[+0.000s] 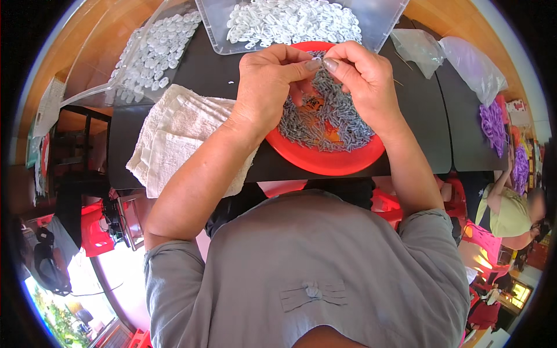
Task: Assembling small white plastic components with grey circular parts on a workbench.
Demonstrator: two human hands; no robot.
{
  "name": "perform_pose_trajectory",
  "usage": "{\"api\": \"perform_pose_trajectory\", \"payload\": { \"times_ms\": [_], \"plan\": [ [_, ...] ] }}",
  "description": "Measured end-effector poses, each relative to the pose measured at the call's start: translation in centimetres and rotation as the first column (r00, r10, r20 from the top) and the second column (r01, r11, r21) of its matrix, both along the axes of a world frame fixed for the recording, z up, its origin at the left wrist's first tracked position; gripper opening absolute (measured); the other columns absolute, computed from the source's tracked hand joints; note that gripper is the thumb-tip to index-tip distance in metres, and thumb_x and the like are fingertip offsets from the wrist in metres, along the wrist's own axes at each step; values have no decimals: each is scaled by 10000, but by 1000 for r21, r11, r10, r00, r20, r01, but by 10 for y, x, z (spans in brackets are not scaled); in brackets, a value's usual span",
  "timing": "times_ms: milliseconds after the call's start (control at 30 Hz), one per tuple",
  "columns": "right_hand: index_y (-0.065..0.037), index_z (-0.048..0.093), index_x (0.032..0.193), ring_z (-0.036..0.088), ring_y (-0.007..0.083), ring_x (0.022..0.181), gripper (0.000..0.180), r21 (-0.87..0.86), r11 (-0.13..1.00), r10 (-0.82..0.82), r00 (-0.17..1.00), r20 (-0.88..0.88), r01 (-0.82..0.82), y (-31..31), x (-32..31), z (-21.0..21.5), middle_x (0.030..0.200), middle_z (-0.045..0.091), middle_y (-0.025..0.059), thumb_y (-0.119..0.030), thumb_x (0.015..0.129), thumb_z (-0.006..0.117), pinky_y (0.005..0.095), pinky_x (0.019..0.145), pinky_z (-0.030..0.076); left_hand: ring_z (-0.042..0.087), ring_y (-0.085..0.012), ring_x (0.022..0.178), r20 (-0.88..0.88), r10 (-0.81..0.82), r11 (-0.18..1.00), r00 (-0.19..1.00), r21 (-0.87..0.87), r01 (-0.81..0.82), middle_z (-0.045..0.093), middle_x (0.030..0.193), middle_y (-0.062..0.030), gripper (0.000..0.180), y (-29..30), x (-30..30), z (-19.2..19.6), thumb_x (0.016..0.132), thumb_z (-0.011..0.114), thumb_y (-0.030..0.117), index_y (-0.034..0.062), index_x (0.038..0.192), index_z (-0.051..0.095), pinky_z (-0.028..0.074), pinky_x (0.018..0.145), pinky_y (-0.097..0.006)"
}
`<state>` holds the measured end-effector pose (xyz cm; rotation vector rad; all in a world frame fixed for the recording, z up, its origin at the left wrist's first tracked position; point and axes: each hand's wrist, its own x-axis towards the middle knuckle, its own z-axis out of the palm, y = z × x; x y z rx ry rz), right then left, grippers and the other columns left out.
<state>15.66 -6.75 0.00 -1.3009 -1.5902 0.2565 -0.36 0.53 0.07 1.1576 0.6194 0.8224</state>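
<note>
My left hand (262,84) and my right hand (369,81) meet above a round red tray (325,167). Thumb and forefinger of each are pinched together, and the fingertips nearly touch. A tiny whitish bit shows between them, too small to name. Beneath my hands, many small slender grey pieces (351,119) are heaped in the tray, with a patch of its orange-patterned bottom showing. Just beyond stands a clear plastic bin (380,32) holding a heap of small white oval pieces (293,22). A folded cream towel (180,136) lies by my left forearm.
More white oval pieces (155,51) lie in clear plastic at the far left of the dark table (418,110). Clear plastic bags (474,65) and a purple bundle (493,129) are at the right. Another person (506,210) sits at far right. A red chair (96,229) stands left.
</note>
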Motion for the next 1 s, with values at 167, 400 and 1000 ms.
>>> {"api": "perform_pose_trajectory", "payload": {
  "times_ms": [167,400,1000],
  "plan": [
    [-19,628,927,502,55,573,59,52,999,-19,995,93,15,-1,1,1,706,602,-2,-70,905,609,212,511,413,583,-100,562,-66,-55,991,996,118,63,628,709,-50,83,0,-2,3,862,658,46,-36,874,650,431,447,-220],
    [-17,626,928,517,66,583,50,21,1000,-9,994,112,7,-3,0,3,725,611,4,-53,903,602,219,515,414,576,-89,565,-144,-44,988,989,137,64,619,706,-38,106,-2,-3,4,872,659,76,-28,887,643,424,438,-213],
    [9,584,967,587,167,711,75,32,999,-15,971,237,7,-5,0,5,787,616,92,3,894,571,277,660,464,554,-59,574,-236,-25,984,971,165,65,609,708,-15,121,-6,-1,2,891,648,107,-9,925,636,427,434,-207]
  ]
}}
